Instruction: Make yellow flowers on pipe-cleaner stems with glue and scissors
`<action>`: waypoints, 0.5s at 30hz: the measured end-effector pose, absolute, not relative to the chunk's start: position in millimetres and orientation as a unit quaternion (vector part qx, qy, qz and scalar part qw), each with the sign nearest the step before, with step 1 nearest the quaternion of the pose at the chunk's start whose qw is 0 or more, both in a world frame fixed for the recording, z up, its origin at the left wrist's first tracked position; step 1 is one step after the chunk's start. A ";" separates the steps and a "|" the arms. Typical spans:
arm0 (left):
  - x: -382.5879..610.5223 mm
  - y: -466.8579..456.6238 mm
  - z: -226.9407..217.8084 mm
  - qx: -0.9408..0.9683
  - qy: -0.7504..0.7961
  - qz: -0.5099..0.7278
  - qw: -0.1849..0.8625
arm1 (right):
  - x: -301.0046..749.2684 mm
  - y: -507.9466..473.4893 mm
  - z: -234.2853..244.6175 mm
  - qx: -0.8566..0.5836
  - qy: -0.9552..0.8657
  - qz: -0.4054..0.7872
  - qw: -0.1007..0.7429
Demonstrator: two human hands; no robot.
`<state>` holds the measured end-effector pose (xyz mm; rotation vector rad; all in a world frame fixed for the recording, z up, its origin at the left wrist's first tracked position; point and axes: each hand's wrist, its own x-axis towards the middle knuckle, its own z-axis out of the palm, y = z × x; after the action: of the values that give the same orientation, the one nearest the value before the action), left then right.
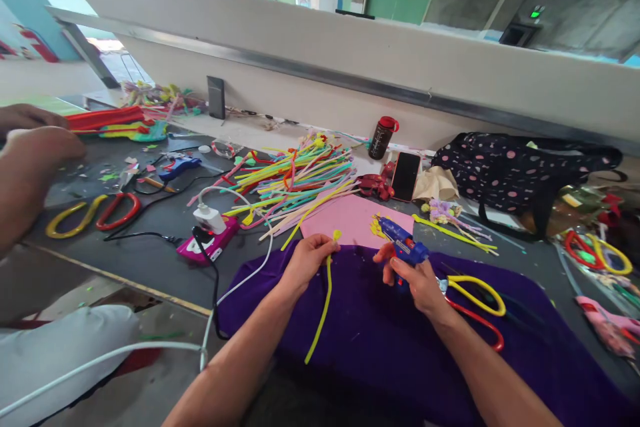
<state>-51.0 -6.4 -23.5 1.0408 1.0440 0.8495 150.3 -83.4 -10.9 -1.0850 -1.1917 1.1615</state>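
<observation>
My left hand (pixel 311 257) pinches a yellow pipe cleaner (pixel 324 310) near its top, where a small yellow tuft sticks up above the fingers. The stem hangs down over a dark purple cloth (pixel 370 347). In my right hand (pixel 417 277) is a blue hot glue gun (pixel 403 240), its nozzle pointing up and left. Several small yellow pieces (pixel 377 227) lie by the nozzle on a pink sheet (pixel 335 217). Just right of my right hand, scissors with yellow and red handles (pixel 477 297) rest on the cloth.
A pile of coloured pipe cleaners (pixel 300 170) lies behind the pink sheet. At left are a purple power strip (pixel 207 240) with cables, more scissors (pixel 117 211) and a co-worker's hands (pixel 45 140). A bottle (pixel 383 138), phone (pixel 406 177) and dark patterned bag (pixel 515 173) stand along the back.
</observation>
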 end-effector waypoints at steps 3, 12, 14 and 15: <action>-46.9 -3.3 -16.4 0.451 0.441 0.410 0.659 | 151.6 -84.5 -10.0 -0.461 -0.517 0.498 0.522; -7.3 -6.3 16.4 0.446 0.315 0.415 0.728 | 157.8 -99.3 22.8 -0.441 -0.555 0.429 0.559; -2.8 -4.9 10.8 0.430 0.314 0.411 0.740 | 158.2 -103.7 21.3 -0.453 -0.555 0.417 0.560; -2.0 -4.3 7.2 0.423 0.316 0.408 0.745 | 158.3 -105.8 18.9 -0.458 -0.555 0.415 0.557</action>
<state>-2.0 -4.3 7.2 0.9250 0.6917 0.8923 158.3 -105.8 18.9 -1.0820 -1.3094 0.9787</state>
